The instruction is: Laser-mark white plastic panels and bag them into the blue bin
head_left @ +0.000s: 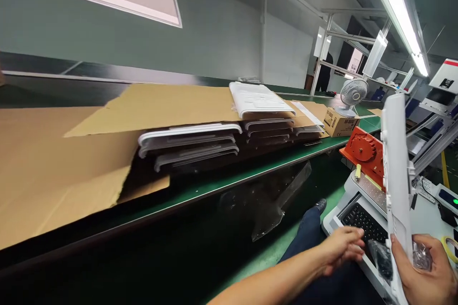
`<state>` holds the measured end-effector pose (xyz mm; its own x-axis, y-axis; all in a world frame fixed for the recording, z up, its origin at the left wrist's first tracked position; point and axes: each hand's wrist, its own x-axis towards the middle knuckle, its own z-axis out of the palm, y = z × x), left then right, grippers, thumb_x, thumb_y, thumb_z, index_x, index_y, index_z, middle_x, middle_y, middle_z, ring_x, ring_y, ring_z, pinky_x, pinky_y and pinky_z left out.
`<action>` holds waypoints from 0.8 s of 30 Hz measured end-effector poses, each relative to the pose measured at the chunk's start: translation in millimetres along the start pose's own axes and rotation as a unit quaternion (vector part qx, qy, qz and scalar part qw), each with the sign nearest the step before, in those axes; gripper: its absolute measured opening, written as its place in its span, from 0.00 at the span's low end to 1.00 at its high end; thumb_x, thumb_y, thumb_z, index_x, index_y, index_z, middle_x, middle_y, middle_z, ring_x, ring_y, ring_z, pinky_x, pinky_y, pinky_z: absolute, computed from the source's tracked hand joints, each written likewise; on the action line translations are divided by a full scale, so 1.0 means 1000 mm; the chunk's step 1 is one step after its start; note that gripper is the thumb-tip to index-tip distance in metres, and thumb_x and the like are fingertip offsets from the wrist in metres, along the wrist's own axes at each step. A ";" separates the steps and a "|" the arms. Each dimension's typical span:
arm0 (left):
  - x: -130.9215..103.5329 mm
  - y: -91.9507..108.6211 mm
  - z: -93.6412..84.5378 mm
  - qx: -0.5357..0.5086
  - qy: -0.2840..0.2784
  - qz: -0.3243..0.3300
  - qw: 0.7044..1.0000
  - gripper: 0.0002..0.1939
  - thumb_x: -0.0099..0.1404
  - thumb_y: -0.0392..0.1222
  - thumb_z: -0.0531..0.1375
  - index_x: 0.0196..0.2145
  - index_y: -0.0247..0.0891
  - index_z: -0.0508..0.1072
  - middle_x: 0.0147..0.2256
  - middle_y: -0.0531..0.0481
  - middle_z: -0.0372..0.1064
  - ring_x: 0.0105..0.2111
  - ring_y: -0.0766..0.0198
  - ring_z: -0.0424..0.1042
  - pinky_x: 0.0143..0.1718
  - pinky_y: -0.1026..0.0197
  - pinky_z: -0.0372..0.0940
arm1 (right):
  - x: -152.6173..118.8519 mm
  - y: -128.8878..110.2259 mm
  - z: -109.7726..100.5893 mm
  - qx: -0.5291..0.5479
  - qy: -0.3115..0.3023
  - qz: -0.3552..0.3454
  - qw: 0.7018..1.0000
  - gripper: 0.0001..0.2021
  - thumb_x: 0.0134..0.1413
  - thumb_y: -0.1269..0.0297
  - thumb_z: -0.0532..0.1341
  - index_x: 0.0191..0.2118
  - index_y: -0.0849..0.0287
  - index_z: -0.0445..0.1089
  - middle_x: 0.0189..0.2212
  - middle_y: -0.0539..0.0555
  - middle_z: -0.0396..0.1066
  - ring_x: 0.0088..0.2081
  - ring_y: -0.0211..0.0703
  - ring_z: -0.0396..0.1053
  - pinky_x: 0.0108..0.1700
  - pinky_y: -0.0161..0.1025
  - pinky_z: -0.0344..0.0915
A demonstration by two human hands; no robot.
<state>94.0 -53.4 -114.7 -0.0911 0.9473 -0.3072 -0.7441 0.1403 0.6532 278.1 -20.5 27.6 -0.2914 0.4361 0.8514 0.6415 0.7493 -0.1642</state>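
The right hand has its fingers curled around a white panel, gripping it near the lower end and holding it upright on edge at the right of the view. A crumpled clear bag is pinched against the palm together with the panel. The left hand hovers with its fingers loosely spread and half curled, holding nothing, just over the black keys of a white machine in front of the person.

Behind the panel stands an orange part. A clear plastic sheet hangs below the edge of the green bench. On the bench lie large pieces of cardboard, with stacks of white panels between them and another stack on top. Farther along stand a small carton and a white fan.

A grey wall runs behind the bench, a metal rack stands at the far end, and a strip light runs overhead.
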 end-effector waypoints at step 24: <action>-0.019 0.146 -0.066 0.262 0.112 0.597 0.750 0.24 0.62 0.60 0.76 0.32 0.39 0.74 0.48 0.45 0.84 0.65 0.36 0.75 0.71 0.30 0.64 | 0.030 0.088 -0.087 0.117 -0.290 -0.117 0.943 0.17 0.70 0.51 0.72 0.56 0.53 0.75 0.45 0.53 0.79 0.43 0.43 0.80 0.45 0.37 0.74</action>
<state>-56.6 -69.5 -59.4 -0.6375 0.4231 0.6439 0.3140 -0.6205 0.7186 388.0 14.7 81.9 -0.7875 0.3943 0.4737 0.3580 0.9183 -0.1692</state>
